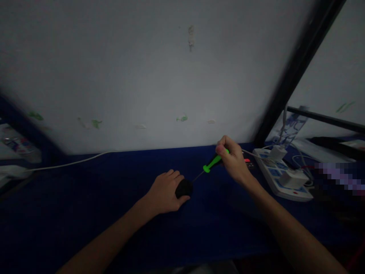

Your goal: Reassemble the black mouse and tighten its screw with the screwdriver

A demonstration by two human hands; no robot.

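My left hand [165, 192] rests on the blue table [85, 213] with its fingers curled around a small black object [184, 188], holding it down. My right hand [234, 160] grips a screwdriver with a green handle [213, 163]. The thin metal shaft slants down and left, and its tip meets the black object. Both forearms reach in from the bottom of the view.
A white power strip [282, 177] with plugs and chargers lies at the right on the table. A white cable [71, 163] runs along the foot of the pale wall. A dark post [296, 72] rises at the right. Blurred items sit at the far left.
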